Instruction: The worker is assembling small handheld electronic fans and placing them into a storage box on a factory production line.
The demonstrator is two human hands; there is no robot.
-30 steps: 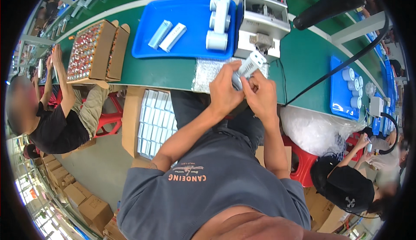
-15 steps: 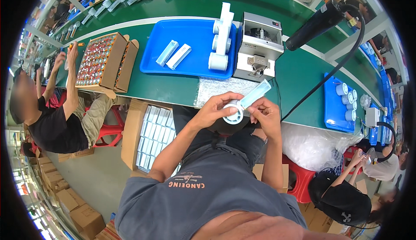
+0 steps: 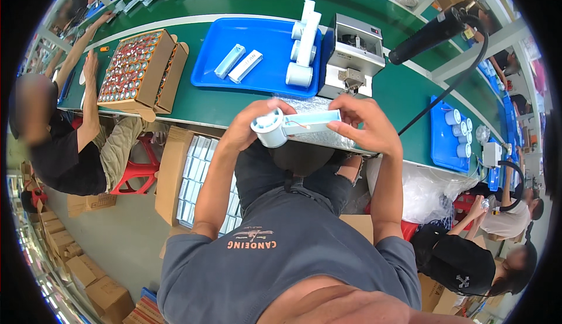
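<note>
A pale blue plastic housing is between my two hands, above the near edge of the green table. Its round hollow head (image 3: pixel 270 131) is in my left hand (image 3: pixel 244 126), fingers wrapped about its left side and rim. From the head a long open-channel handle (image 3: pixel 310 122) reaches right, a thin wire showing near where they join. My right hand (image 3: pixel 367 124) pinches the far end of that handle between thumb and fingers. Just beyond, two loose handle pieces (image 3: pixel 244 67) lie in a blue tray (image 3: pixel 205 78). Several similar headed housings (image 3: pixel 299 76) are stacked at its right side.
A metal screw feeder (image 3: pixel 351 60) stands right of the tray, with a black cabled tool (image 3: pixel 430 36) hanging beyond. Left is a carton (image 3: pixel 146 87) of orange-rimmed parts, beside a co-worker (image 3: pixel 55 142). A carton of handle pieces (image 3: pixel 199 172) sits by my legs. Another blue tray (image 3: pixel 442 148) lies right.
The housing has moved left and turned, its handle now nearly level instead of slanting up. My right hand has shifted from near the joint to the handle's end.
</note>
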